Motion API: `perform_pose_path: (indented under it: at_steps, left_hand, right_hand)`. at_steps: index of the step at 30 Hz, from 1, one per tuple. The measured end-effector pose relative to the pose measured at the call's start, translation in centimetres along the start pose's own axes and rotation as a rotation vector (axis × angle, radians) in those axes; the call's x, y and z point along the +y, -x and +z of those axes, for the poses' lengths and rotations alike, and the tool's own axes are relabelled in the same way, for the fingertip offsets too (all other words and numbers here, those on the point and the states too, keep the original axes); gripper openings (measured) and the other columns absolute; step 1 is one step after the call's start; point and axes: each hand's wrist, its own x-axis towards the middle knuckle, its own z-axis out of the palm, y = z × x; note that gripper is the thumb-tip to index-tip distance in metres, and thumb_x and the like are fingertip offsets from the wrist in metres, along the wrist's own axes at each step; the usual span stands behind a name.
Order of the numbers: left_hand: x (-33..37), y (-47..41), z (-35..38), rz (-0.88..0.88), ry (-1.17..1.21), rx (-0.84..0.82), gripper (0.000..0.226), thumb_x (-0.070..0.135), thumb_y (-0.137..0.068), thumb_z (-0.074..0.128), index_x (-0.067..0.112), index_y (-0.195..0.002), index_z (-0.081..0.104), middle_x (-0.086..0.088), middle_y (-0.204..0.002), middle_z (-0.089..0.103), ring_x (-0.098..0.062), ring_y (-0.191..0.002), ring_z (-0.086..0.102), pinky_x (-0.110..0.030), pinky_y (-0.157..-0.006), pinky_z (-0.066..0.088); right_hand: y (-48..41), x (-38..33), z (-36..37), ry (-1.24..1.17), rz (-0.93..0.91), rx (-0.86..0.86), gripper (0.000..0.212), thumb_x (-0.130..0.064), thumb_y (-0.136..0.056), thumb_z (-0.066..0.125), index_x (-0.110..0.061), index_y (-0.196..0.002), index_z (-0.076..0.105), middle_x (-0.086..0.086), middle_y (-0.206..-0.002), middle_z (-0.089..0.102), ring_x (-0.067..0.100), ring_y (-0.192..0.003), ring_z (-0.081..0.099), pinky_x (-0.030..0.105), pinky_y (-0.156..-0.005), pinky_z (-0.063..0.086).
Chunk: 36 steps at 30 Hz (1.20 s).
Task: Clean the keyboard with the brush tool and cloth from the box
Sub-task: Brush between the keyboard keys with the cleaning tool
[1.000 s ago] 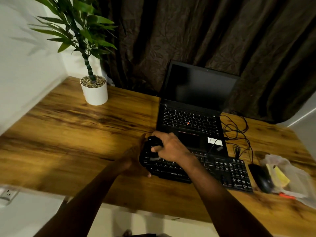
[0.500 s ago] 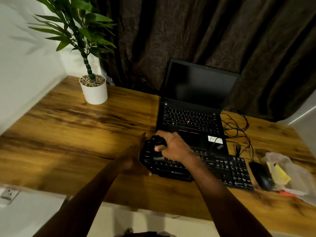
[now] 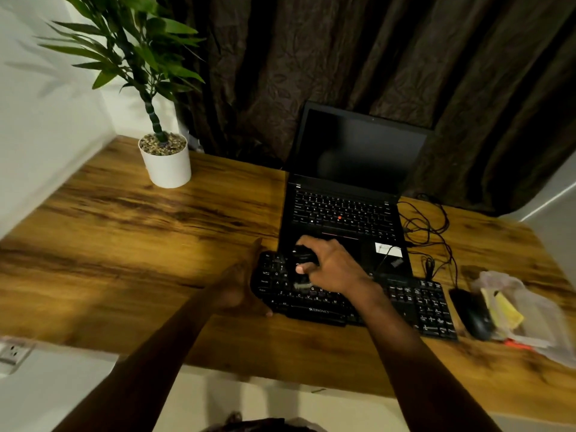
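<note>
Keyboard [image 3: 405,304] lies near the bench [image 3: 124,244] front edge, before the laptop [image 3: 343,213]. Right grip [image 3: 333,269] clasps the brush tool [image 3: 304,255], bristles on its left keys; left grip [image 3: 240,285], unclenched, braces its left end. Best to sweep lightly along each row

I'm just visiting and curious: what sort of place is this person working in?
Most likely a home desk or small study corner: an open laptop and a separate black keyboard sit on a wooden desk, with a potted plant in the corner and a dark curtain behind.
</note>
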Motion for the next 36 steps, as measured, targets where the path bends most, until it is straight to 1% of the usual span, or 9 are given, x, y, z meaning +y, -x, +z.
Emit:
perform_pose_path:
  at_steps: [3, 5, 8, 11, 19, 22, 27, 31, 36]
  left_hand:
    - [0.4, -0.2, 0.2, 0.053, 0.068, 0.005, 0.154, 0.027, -0.043, 0.102, 0.038, -0.15, -0.009, 0.024, -0.142, 0.04, 0.018, -0.126, 0.042, 0.001, -0.097, 0.032]
    - [0.7, 0.0, 0.1, 0.08, 0.041, 0.01, 0.155, 0.028, -0.043, 0.102, 0.035, -0.148, -0.012, 0.028, -0.137, 0.039, 0.024, -0.121, 0.041, -0.003, -0.1, 0.034]
    - [0.9, 0.1, 0.0, 0.054, -0.02, -0.012, 0.164, 0.062, -0.033, 0.092, 0.04, -0.15, -0.02, 0.018, -0.149, 0.04, -0.002, -0.137, 0.041, -0.026, -0.115, 0.035]
    - [0.9, 0.0, -0.1, 0.005, -0.004, -0.007, 0.17, 0.063, -0.027, 0.093, 0.038, -0.153, -0.019, 0.009, -0.156, 0.036, -0.012, -0.142, 0.036, -0.037, -0.116, 0.035]
    - [1.3, 0.0, -0.1, -0.026, -0.029, -0.006, 0.17, 0.054, -0.033, 0.098, 0.036, -0.154, -0.02, 0.012, -0.156, 0.034, -0.01, -0.14, 0.036, -0.028, -0.114, 0.035]
    - [1.0, 0.1, -0.1, -0.044, -0.021, -0.001, 0.171, 0.067, -0.027, 0.093, 0.044, -0.152, -0.021, 0.008, -0.159, 0.033, -0.016, -0.144, 0.035, -0.037, -0.115, 0.037]
    - [1.2, 0.1, -0.1, -0.048, -0.013, -0.005, 0.166, 0.051, -0.034, 0.098, 0.039, -0.154, -0.016, 0.006, -0.16, 0.03, -0.017, -0.145, 0.032, -0.035, -0.116, 0.034]
    - [1.1, 0.1, -0.1, -0.043, -0.025, -0.004, 0.167, 0.058, -0.032, 0.096, 0.044, -0.151, -0.019, 0.009, -0.159, 0.031, -0.016, -0.144, 0.033, -0.04, -0.116, 0.036]
    - [1.3, 0.1, -0.1, -0.03, 0.002, -0.024, 0.162, 0.047, -0.037, 0.1, 0.047, -0.15, -0.017, 0.02, -0.153, 0.034, -0.009, -0.142, 0.035, -0.027, -0.113, 0.036]
  right_hand:
    - [0.1, -0.6, 0.7, -0.15, -0.031, 0.014, 0.033, -0.016, -0.089, 0.07, -0.04, -0.107, 0.056, -0.003, -0.091, 0.067, 0.013, -0.076, 0.067, 0.039, -0.068, 0.061]
    - [0.5, -0.1, 0.6, -0.15, -0.032, 0.025, 0.031, -0.014, -0.089, 0.07, -0.037, -0.106, 0.057, -0.003, -0.091, 0.068, 0.011, -0.076, 0.067, 0.039, -0.069, 0.061]
    - [1.2, 1.5, -0.5, -0.093, -0.003, -0.004, 0.033, -0.015, -0.089, 0.07, -0.04, -0.106, 0.057, -0.004, -0.094, 0.068, 0.011, -0.082, 0.068, 0.042, -0.073, 0.062]
    - [1.8, 2.9, -1.6, -0.015, 0.032, -0.008, 0.036, -0.016, -0.087, 0.071, -0.039, -0.11, 0.056, -0.006, -0.093, 0.067, 0.01, -0.082, 0.067, 0.042, -0.075, 0.061]
    - [1.7, 1.6, -0.2, -0.212, -0.007, 0.054, 0.031, -0.017, -0.09, 0.07, -0.037, -0.109, 0.056, -0.003, -0.097, 0.066, 0.012, -0.082, 0.068, 0.024, -0.065, 0.056]
    - [2.3, 2.3, -0.9, -0.184, 0.006, 0.049, 0.033, -0.017, -0.09, 0.07, -0.041, -0.109, 0.055, -0.005, -0.096, 0.066, 0.008, -0.084, 0.066, 0.024, -0.065, 0.054]
    - [3.6, 4.0, -2.7, -0.046, 0.054, 0.024, 0.031, -0.018, -0.09, 0.07, -0.036, -0.111, 0.058, -0.01, -0.091, 0.067, 0.003, -0.077, 0.065, 0.029, -0.07, 0.055]
    - [3.1, 3.1, -2.0, -0.057, 0.021, 0.043, 0.03, -0.017, -0.088, 0.071, -0.033, -0.11, 0.059, -0.009, -0.092, 0.068, 0.006, -0.082, 0.067, 0.035, -0.074, 0.059]
    - [2.9, 2.3, -1.0, -0.163, -0.001, 0.075, 0.03, -0.016, -0.09, 0.07, -0.029, -0.114, 0.059, -0.006, -0.098, 0.067, 0.005, -0.086, 0.065, 0.022, -0.068, 0.055]
